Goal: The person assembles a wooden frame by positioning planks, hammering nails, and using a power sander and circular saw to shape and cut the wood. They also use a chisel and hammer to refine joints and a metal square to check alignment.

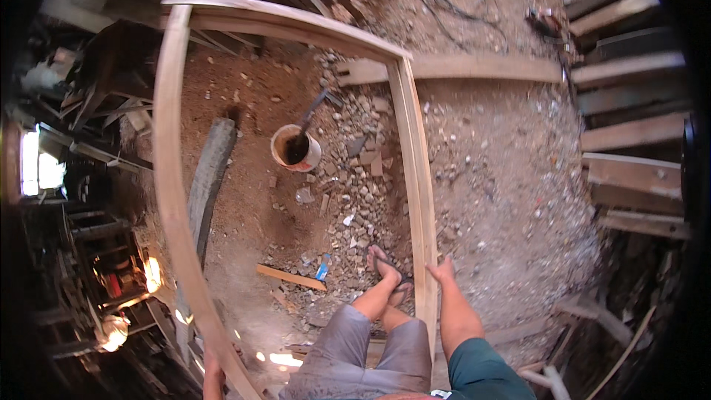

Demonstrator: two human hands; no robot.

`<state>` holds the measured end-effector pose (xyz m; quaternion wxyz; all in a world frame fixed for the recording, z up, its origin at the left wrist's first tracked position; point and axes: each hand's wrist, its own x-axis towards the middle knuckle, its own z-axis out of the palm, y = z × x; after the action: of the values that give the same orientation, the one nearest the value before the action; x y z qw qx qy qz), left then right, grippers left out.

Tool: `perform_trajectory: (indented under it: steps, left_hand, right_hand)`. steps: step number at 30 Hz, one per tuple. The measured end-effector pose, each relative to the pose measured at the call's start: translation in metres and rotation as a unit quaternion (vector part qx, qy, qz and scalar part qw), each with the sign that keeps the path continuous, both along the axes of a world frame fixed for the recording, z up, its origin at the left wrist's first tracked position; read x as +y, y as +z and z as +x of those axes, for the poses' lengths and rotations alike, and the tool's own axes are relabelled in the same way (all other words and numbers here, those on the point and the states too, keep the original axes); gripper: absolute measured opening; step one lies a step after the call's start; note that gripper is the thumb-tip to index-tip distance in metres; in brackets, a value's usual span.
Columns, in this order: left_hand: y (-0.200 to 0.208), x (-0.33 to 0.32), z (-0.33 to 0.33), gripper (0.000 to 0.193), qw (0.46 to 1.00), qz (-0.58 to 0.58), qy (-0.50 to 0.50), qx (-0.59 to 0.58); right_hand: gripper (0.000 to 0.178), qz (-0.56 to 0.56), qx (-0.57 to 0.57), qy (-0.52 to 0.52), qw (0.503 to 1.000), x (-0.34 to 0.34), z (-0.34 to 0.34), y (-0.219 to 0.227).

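Wooden frame [169, 141] before person, rails flanking legs [333, 348], crossbar [289, 15] at far end. Right hand [443, 270] clasps right rail [416, 178], thumb at its edge. Left hand [215, 367] against left rail [178, 230], near lower edge of view; fingers mostly hidden, cannot tell grip. Within frame's outline: bucket [312, 155] with dark-handled tool [314, 110] inside, weathered grey beam [211, 167], short wood strip [291, 277] on rubble-strewn dirt floor [511, 178].

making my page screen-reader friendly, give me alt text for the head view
A person's left hand and right hand hold opposite sides of a large wooden frame; through it show a white bucket and rubble on a dirt floor.
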<state>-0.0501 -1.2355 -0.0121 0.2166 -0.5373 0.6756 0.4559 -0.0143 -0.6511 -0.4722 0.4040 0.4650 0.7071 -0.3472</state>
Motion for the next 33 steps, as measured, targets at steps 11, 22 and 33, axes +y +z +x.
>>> perform_trajectory:
  steps: [11,22,33]
  left_hand:
    - [-0.039,0.06,0.019,0.07,0.997,-0.072,-0.008,-0.028]
    - [-0.133,0.084,-0.012,0.066,0.999,0.008,-0.036,-0.009]
    - [-0.226,0.123,-0.022,0.062,0.997,0.057,-0.013,0.059]
  right_hand:
    - [0.073,0.0,0.084,-0.065,0.994,-0.029,-0.019,-0.143]
    - [0.069,0.097,0.058,-0.02,0.993,0.099,0.038,-0.096]
    - [0.067,0.208,-0.001,0.07,0.976,0.336,0.033,-0.015]
